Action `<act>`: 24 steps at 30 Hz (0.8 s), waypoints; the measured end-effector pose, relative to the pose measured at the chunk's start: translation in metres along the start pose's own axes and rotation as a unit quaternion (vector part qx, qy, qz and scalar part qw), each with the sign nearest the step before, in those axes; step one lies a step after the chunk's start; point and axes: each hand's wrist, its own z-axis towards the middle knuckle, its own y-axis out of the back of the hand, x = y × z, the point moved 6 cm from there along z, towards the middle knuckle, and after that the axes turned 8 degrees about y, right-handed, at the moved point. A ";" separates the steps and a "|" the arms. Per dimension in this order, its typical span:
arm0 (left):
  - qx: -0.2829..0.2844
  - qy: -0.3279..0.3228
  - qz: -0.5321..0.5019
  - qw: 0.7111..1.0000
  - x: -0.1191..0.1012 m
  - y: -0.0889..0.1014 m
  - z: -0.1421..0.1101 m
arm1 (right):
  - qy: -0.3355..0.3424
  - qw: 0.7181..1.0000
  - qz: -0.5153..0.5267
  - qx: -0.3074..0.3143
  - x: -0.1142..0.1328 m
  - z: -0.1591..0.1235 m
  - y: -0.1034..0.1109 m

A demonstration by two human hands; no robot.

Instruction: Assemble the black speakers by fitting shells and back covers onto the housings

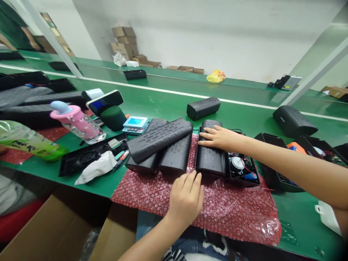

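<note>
My right hand (216, 137) lies with stretched, spread fingers on top of a black speaker casing (210, 163). At the near left corner of that casing, my left hand (187, 194) rests with its fingers extended over red bubble wrap (231, 210); its thumb is hidden. Just right of the casing is an opened speaker shell (243, 170), with a round silver driver, red wires and a blue cell inside. On the left, a textured black speaker (160, 139) lies slanted across two other casings (175, 154).
Left of the casings are a blue-screened device (135, 125), a black panel (89, 157), a white tissue (98, 166) and a pink-lidded bottle (78, 121). Other casings (203, 108) stand farther back. More opened shells (280, 170) lie right. A cardboard box (54, 224) sits below the edge.
</note>
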 end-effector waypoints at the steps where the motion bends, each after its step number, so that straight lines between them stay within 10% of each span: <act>1: -0.002 0.004 0.006 1.000 0.002 0.002 0.000 | 0.003 1.000 0.005 0.005 0.000 0.003 -0.001; 24: 0.017 0.009 -0.021 1.000 0.010 -0.005 -0.011 | 0.027 0.998 0.037 0.034 0.001 0.018 -0.003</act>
